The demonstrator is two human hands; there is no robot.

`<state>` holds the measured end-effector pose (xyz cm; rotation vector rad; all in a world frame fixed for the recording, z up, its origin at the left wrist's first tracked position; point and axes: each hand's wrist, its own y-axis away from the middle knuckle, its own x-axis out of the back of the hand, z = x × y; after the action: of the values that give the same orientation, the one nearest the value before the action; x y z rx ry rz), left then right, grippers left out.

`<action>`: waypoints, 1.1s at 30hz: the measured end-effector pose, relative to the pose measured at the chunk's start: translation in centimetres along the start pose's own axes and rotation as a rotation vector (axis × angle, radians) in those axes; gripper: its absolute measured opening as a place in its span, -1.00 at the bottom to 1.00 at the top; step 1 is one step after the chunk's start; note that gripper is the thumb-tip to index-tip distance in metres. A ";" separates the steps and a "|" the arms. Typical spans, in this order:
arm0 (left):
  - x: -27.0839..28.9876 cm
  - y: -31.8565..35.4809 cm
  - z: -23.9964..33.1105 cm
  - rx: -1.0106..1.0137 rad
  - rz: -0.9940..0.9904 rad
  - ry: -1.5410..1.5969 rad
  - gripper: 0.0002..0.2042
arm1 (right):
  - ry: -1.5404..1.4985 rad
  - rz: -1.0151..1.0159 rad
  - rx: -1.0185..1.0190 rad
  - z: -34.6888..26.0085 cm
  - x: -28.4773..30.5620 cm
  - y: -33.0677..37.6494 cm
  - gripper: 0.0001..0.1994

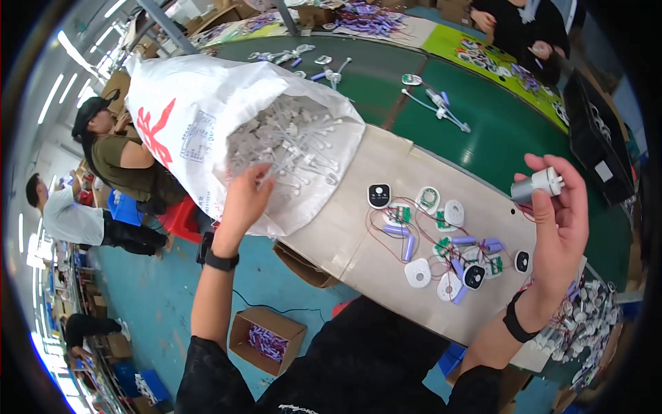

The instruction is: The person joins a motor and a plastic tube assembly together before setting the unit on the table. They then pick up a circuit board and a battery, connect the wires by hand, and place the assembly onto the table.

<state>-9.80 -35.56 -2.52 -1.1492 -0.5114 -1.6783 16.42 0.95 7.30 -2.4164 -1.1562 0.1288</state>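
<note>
My left hand (pixel 249 198) reaches into the mouth of a large white woven sack (pixel 200 117) lying on its side. Its thumb and fingers are parted at the edge of a heap of translucent white plastic fittings with thin tubes (pixel 293 148). Raised over the right of the table, my right hand (pixel 562 210) grips a small pump motor (pixel 538 185), a silver cylinder with a white plastic head. Between my hands lie wired assemblies: purple battery cells (pixel 409 248), green circuit boards (pixel 443 221), white round covers (pixel 418 273) and black square covers (pixel 378 195).
Beyond the beige tabletop (pixel 331 241) runs a green conveyor belt (pixel 496 131) carrying tube assemblies (pixel 441 107). A black bin (pixel 596 138) stands at far right, above piled motors (pixel 583 321). An open carton of purple cells (pixel 267 341) sits on the floor. Co-workers (pixel 520 31) work nearby.
</note>
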 end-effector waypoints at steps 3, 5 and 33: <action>-0.5 -4.3 0.1 -0.173 0.017 -0.038 -0.65 | 0.094 0.007 0.038 0.1 0.7 -0.3 -0.70; -2.2 -6.2 1.5 -0.376 -0.013 -0.046 -0.65 | 0.148 0.015 0.093 0.1 2.1 0.0 -0.70; -18.0 -6.9 30.4 0.264 -0.834 1.964 -0.76 | -0.216 0.086 -0.299 10.8 3.7 -4.3 -0.59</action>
<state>-1.43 -0.55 -2.91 1.2631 0.1749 -2.3734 12.77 10.05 -0.03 -2.7722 -1.2402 0.2676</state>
